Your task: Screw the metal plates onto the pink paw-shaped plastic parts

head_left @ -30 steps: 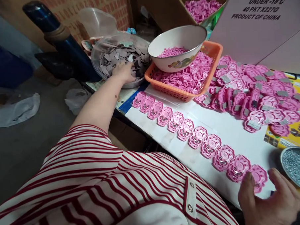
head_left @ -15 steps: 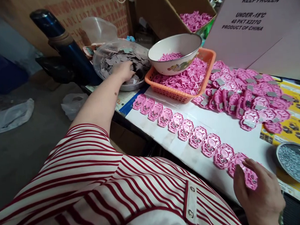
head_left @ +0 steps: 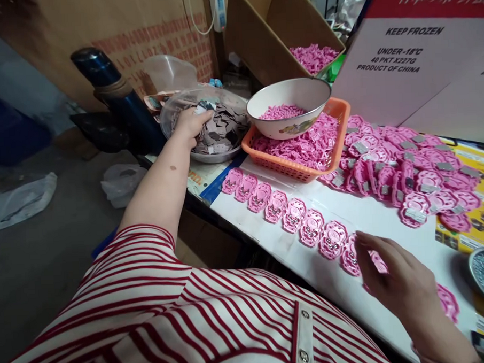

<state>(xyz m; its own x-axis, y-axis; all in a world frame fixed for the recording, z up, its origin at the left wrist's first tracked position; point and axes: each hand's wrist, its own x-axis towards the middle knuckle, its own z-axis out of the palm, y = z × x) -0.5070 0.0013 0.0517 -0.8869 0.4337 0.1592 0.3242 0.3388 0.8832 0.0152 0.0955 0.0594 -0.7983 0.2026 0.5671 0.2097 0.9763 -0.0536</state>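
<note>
Reaching: left hand [head_left: 191, 124], one scrap bowl [head_left: 221, 157]; right hand [head_left: 398, 273], one pink row [head_left: 294, 215].

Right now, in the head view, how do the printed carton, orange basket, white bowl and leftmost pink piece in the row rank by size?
Printed carton, though cut off by the frame
Orange basket
White bowl
Leftmost pink piece

Pink scalloped plastic plates [head_left: 334, 240] are lying rowed toward four o'clock; thin grey pieces [head_left: 225, 126] are lying heaped toward eleven.
</note>
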